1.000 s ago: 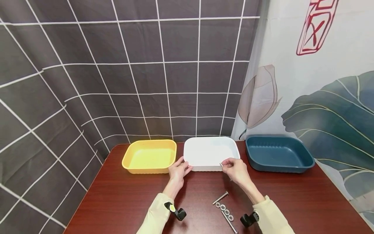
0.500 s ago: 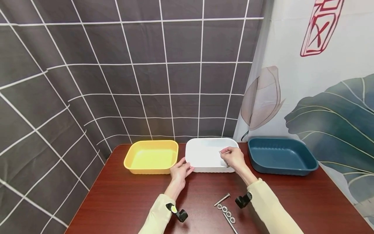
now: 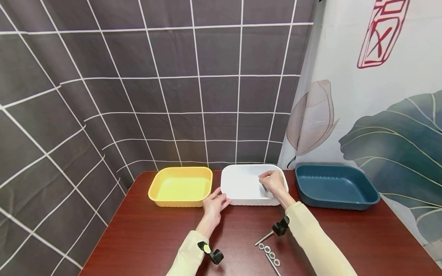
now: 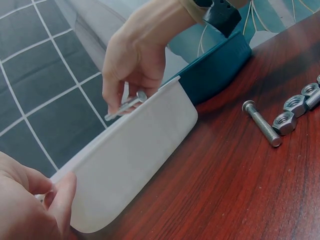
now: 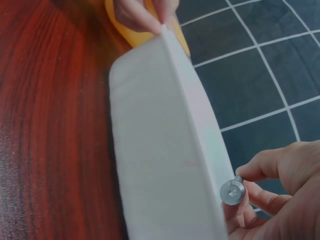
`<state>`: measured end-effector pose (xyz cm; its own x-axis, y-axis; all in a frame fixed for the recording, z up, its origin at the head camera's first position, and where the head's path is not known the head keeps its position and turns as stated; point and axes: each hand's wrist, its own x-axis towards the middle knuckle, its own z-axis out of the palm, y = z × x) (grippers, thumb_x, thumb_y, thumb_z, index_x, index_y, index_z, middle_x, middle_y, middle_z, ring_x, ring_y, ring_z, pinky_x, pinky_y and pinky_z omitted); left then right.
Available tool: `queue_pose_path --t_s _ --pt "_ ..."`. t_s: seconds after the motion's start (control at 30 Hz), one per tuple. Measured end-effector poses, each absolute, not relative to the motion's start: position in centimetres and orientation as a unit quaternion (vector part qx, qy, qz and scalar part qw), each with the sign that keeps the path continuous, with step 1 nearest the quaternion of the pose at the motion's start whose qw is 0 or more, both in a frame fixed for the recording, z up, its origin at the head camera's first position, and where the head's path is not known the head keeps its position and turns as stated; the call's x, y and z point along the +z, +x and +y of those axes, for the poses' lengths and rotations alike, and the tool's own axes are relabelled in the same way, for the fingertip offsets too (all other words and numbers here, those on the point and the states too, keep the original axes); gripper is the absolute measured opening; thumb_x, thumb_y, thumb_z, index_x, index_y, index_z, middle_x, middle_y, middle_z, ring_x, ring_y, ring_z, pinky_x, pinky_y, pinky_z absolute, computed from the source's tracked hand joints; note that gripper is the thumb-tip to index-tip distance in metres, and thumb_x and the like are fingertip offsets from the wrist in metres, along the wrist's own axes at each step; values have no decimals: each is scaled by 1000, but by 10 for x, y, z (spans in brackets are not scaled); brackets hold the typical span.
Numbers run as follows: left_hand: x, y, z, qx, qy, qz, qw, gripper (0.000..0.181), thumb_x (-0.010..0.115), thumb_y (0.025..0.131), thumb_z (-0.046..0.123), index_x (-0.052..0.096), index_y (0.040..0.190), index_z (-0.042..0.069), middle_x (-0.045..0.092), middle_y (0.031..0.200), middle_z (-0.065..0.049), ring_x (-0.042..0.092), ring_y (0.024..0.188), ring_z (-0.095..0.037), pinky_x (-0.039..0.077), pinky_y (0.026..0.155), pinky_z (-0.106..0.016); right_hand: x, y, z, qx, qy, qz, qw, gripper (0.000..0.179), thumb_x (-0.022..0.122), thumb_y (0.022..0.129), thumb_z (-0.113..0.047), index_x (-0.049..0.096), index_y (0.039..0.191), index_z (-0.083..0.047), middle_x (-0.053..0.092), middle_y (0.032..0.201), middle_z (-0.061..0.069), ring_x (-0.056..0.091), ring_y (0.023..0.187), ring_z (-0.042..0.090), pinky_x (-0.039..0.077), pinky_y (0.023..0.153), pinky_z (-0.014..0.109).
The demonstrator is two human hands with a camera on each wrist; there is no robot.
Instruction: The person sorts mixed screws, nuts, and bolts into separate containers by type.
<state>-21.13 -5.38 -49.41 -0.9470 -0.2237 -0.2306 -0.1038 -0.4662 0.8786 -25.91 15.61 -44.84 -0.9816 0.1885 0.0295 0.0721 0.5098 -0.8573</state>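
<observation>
A white plastic tray point(image 3: 238, 201) stands at the back middle of the table. At its front left corner, my left hand point(image 3: 213, 205) pinches the rim between thumb and fingers, plainly so in the right wrist view. My right hand point(image 3: 275, 184) is over the right part of this tray and grips a silver bolt point(image 3: 264, 188) in its fingertips. In the left wrist view the bolt point(image 4: 129, 105) slants across the tray's rim, its head nearer the camera. The right wrist view shows the round bolt head point(image 5: 233, 192) with a socket recess, close beside the rim.
Left of the white tray is a yellow tray point(image 3: 159, 200), and to its right a dark blue one point(image 3: 340, 203). On the red-brown table point(image 3: 145, 237) lie a bolt point(image 3: 264, 238), several nuts point(image 3: 267, 249) in a row and another bolt point(image 3: 273, 265). Cloth hangs behind.
My right hand has moved with the bolt from the white tray's front rim to farther in, over the tray. The left hand keeps its hold at the corner.
</observation>
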Motion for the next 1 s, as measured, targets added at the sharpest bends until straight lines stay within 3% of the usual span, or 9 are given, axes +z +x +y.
queue_pose_path --t_s 0.13,0.53,0.67,1.0 --pt "-493 -211 -53 -843 158 -514 38 50 58 86 -19 51 136 -16 59 91 -15 63 65 -14 64 73 -31 -452 -260 157 480 -84 -871 56 12 65 83 -6 70 86 4 64 78 10 53 71 23 40 51 22" --pt "-495 -211 -53 -843 161 -512 35 50 57 86 -20 51 136 -16 58 92 -17 63 65 -14 64 73 -32 -445 -253 163 477 -67 -871 98 15 62 83 -5 73 90 3 68 74 6 56 53 12 48 52 24" --pt "-493 -210 -54 -845 159 -510 36 50 58 86 -19 50 136 -16 58 92 -17 63 65 -15 64 74 -32 -443 -247 166 494 -28 -863 106 15 63 86 -4 73 93 4 68 73 5 57 54 12 50 53 23" --pt "-492 -208 -54 -846 155 -509 30 52 57 87 -19 48 138 -15 56 86 -14 64 65 -15 64 76 -32 -448 -227 178 611 26 -789 60 21 64 88 3 65 105 15 65 80 8 59 68 23 54 55 21"
